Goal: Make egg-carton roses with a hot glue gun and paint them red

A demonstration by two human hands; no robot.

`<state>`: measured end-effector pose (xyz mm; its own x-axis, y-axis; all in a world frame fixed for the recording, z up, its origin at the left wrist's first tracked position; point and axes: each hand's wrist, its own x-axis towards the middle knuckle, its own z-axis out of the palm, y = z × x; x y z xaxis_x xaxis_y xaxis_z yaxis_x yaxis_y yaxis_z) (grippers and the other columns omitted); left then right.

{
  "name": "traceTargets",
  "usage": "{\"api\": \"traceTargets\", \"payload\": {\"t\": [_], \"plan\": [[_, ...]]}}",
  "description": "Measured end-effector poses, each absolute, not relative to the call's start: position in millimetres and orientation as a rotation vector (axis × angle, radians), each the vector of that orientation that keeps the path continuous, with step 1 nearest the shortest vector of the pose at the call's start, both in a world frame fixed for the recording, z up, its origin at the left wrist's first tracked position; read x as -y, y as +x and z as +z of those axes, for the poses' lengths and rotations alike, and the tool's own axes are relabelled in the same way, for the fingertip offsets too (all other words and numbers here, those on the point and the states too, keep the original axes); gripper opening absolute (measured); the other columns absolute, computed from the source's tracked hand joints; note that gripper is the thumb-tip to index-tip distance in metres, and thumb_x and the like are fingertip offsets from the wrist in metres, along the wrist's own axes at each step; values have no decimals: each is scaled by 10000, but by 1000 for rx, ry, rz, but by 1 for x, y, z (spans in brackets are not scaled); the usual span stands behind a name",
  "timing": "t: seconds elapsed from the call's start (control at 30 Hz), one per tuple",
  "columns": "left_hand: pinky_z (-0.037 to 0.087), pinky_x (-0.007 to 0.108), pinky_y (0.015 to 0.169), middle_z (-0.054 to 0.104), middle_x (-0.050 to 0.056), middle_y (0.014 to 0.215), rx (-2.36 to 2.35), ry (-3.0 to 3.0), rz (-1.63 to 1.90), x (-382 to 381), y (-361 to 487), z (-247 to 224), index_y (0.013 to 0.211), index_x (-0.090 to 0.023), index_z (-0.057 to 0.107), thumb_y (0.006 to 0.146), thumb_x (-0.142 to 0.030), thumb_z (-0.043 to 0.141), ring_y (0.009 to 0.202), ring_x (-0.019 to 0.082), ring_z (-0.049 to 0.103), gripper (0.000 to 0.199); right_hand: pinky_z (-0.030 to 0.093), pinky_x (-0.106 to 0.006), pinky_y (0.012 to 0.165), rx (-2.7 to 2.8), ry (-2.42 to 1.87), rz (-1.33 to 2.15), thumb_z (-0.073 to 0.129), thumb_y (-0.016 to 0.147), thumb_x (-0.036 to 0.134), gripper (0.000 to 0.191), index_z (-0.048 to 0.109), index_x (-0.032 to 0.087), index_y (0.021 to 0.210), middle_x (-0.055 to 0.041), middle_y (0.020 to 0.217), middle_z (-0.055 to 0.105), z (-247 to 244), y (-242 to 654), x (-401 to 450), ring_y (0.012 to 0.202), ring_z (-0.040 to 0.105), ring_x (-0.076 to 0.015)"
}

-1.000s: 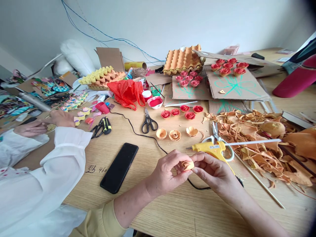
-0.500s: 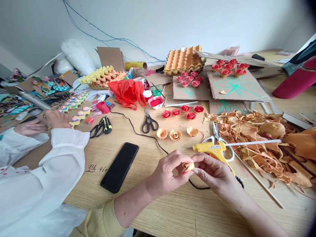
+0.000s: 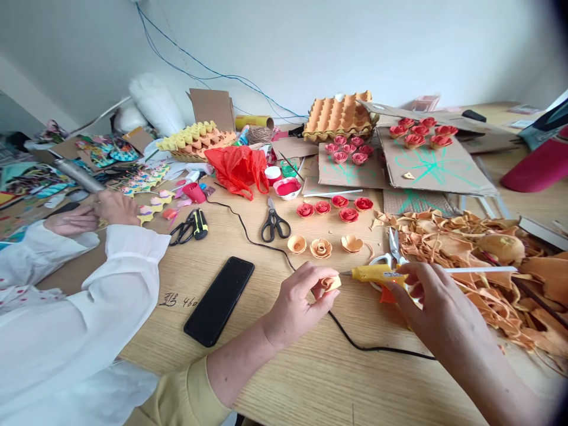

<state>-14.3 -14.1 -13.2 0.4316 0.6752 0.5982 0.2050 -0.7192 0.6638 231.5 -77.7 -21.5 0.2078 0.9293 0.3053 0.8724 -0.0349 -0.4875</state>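
Note:
A small rolled rosebud of orange egg-carton pulp [image 3: 330, 284] is pinched between the thumb and fingers of my left hand [image 3: 302, 299]. My right hand [image 3: 437, 302] has its fingers and thumb around a yellow glue gun [image 3: 375, 273], partly covering it. The gun's nozzle points left, close to the rosebud, and a white glue stick [image 3: 483, 270] sticks out at its back. Beyond my hands lie three unpainted pieces: a plain cup [image 3: 297, 244], an open flower [image 3: 320, 248] with a rolled centre and a petalled cup [image 3: 352, 244]. White-handled scissors [image 3: 394, 242] lie partly hidden behind the gun.
Orange pulp scraps [image 3: 470, 236] are heaped at right. Red-painted roses [image 3: 348, 213] stand farther back, others on cardboard [image 3: 437, 168]. A black phone [image 3: 219, 300], black scissors [image 3: 274, 223] and a black cord [image 3: 355, 345] lie on the table. At left, a co-worker's hands [image 3: 116, 207] are busy.
My right hand has let go of the rosebud, moved right and closed on the glue gun. My left hand still holds the rosebud. The whole view has shifted slightly.

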Motion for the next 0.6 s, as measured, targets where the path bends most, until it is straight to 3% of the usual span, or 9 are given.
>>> {"api": "traceTargets", "payload": {"t": [0.3,0.6], "plan": [[562,162,650,677,12,920,-873,2013,1230,13,-15,-22,1092,-191,682,836,-44,717,734,93,635,297,432,-351,527,1753,-2185,214,563,879,681,441,462,260,955,-79,833,690,-45,244,80,655,695,-289],[576,189,687,664,15,912,-895,2147,1236,8,-18,-18,1124,-188,669,878,-45,688,709,91,627,284,454,-369,581,1798,-2161,301,633,805,648,413,543,248,862,-101,824,733,-57,262,79,706,701,-308]]}}
